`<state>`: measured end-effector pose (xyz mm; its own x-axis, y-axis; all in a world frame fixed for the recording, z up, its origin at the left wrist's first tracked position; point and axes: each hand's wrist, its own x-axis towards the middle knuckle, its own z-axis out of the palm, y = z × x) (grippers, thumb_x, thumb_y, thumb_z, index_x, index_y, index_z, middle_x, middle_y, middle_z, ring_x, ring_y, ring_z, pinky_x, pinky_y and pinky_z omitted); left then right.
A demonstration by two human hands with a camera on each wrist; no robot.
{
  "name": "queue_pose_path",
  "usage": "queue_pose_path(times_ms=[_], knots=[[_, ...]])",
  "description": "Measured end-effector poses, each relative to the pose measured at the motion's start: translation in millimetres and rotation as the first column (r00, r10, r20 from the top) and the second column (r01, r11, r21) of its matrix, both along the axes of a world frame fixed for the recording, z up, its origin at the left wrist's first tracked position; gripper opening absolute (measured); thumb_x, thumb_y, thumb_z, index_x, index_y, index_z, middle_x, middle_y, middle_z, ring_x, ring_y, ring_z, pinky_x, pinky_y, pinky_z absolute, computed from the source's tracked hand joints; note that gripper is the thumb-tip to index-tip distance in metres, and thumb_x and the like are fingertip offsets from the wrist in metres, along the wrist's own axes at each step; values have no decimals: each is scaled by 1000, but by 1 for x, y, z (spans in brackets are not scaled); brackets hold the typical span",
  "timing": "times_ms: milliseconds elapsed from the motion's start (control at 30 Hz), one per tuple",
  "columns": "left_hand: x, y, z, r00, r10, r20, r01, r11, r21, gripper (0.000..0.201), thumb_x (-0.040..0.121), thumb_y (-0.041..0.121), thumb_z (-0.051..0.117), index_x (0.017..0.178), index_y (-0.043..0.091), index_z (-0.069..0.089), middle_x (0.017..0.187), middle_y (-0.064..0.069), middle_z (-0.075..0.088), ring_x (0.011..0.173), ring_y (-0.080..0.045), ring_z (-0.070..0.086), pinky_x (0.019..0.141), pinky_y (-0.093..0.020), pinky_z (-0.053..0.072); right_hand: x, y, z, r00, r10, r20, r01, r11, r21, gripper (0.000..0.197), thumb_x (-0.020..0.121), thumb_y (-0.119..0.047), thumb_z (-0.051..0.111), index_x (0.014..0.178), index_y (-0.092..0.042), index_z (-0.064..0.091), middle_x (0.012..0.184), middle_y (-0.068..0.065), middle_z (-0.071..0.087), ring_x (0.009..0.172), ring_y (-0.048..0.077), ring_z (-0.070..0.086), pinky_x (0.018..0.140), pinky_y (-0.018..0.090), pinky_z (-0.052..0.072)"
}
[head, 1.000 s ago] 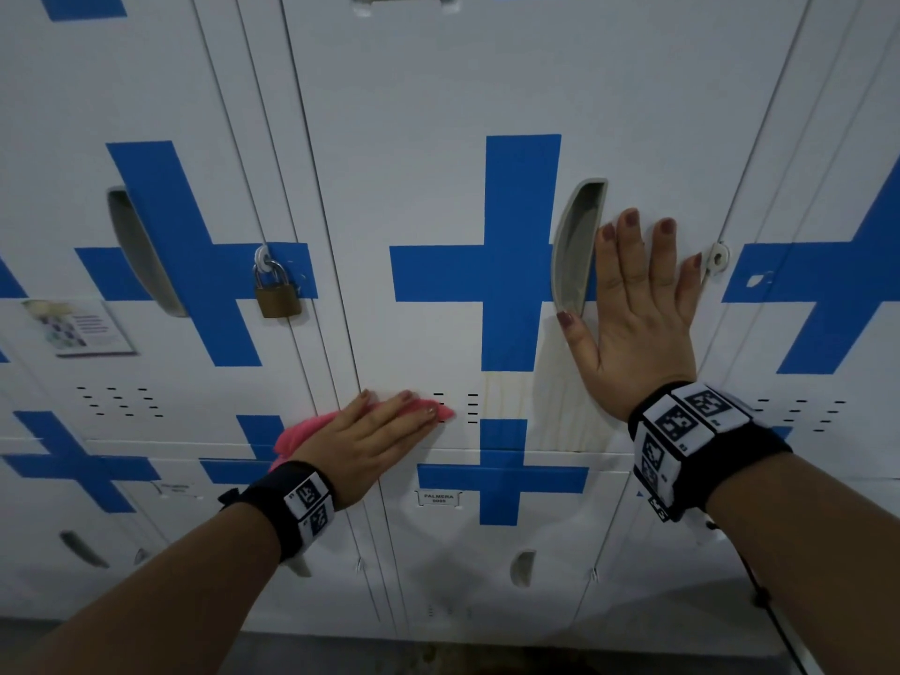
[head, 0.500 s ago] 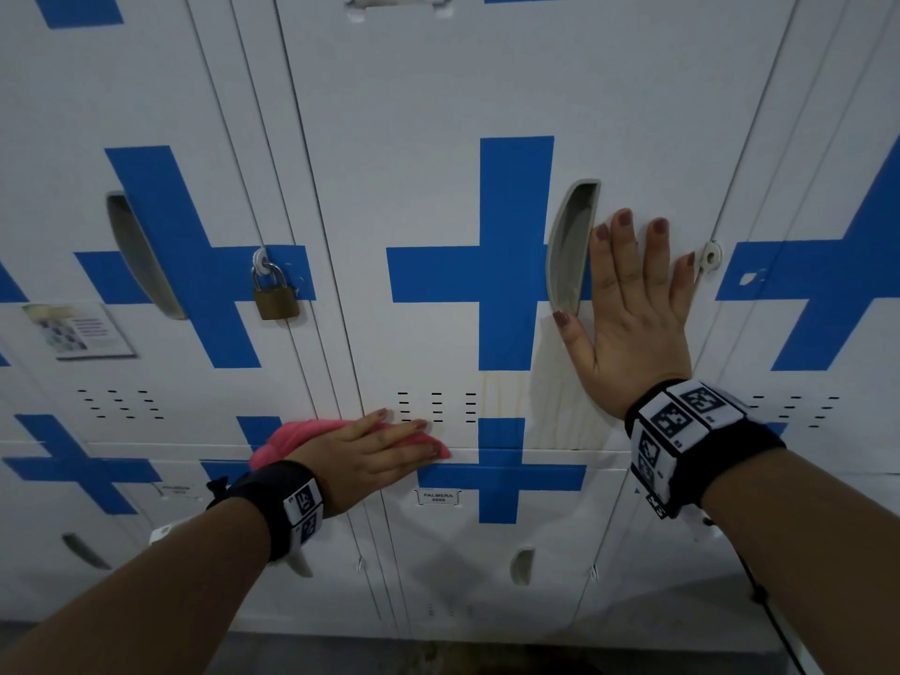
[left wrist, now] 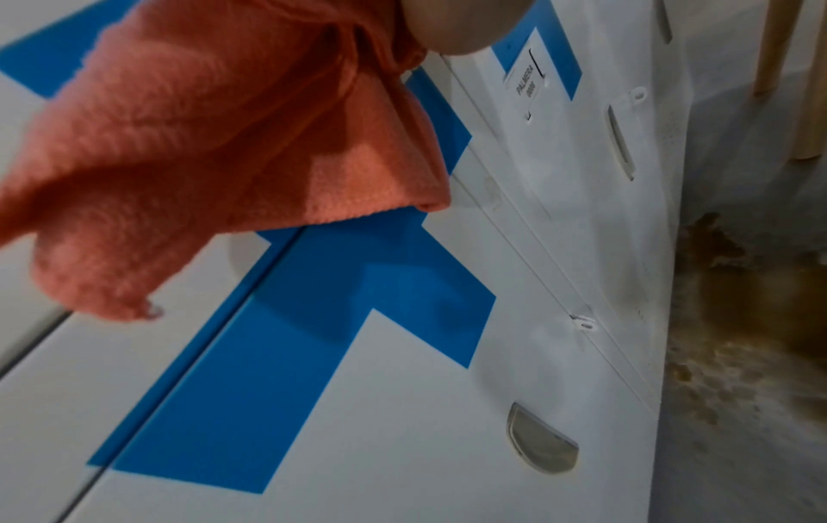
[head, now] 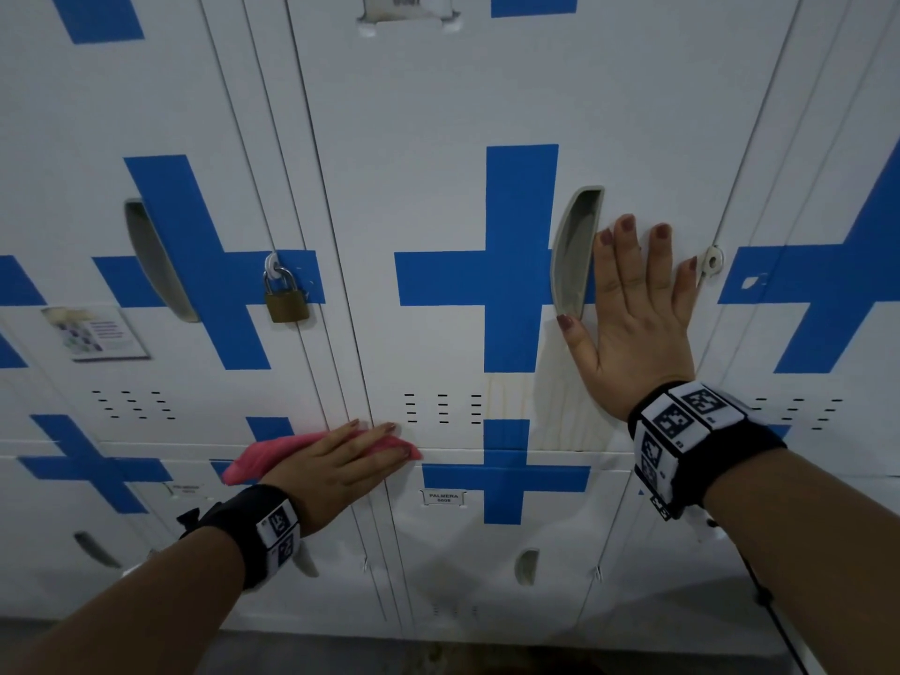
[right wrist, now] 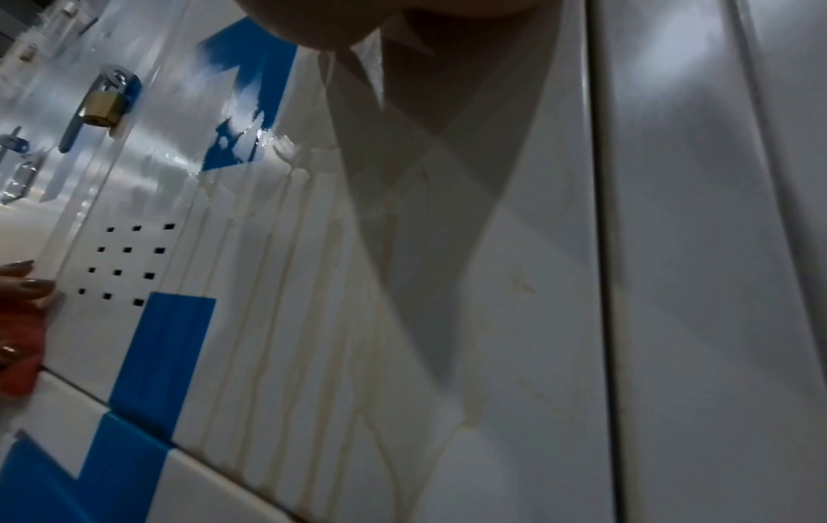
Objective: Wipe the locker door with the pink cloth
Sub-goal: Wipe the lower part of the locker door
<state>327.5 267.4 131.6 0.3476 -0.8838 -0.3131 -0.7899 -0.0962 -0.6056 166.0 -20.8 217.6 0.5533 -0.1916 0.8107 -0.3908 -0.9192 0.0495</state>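
Pink cloth (head: 272,457) under our flat left hand (head: 336,472) meets the locker door (head: 428,138) bottom edge, above label "PALMERA" (head: 443,497); our right hand (head: 633,324) fingers lie spread flat.

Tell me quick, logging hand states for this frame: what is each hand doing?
Left hand: open, flat fingers pressing the pink cloth on the locker door.
Right hand: open, flat on that door, holding nothing.

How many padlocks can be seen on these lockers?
1. The brass padlock hangs on the door left of the wiped one. The hasp near the right hand carries none. More may be out of view.
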Motion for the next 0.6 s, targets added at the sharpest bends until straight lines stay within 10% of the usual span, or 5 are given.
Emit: queue_pose_path(times_ms=[200, 400, 600], knots=[[-10, -34, -10, 947, -307, 95, 321, 920, -225, 92, 57, 18, 80, 138, 17, 35, 147, -4, 27, 136, -31, 25, 106, -51, 19, 0, 0, 0, 1000, 2, -10, -1, 1000, 12, 72, 94, -49, 26, 149, -17, -8, 156, 0, -9, 140, 19, -23, 113, 42, -16], [-18, -51, -11, 927, -335, 167, 372, 870, -323, 99, 54, 19, 84, 140, 16, 35, 148, -4, 28, 136, -29, 24, 106, -49, 20, -2, 0, 0, 1000, 15, -10, -15, 1000, 4, 72, 94, -49, 25, 148, -18, -11, 153, -7, -15, 140, 18, -24, 113, 42, -17], [-13, -49, 18, 958, -226, 178, 285, 823, -491, 137, 41, 21, 86, 149, 12, 2, 152, -6, 14, 142, -33, 0, 115, -52, 5, -1, 0, 0, 1000, 19, -6, -19, 1000, 10, 72, 94, -49, 26, 149, -17, -9, 153, -7, -15, 140, 19, -24, 113, 42, -17]])
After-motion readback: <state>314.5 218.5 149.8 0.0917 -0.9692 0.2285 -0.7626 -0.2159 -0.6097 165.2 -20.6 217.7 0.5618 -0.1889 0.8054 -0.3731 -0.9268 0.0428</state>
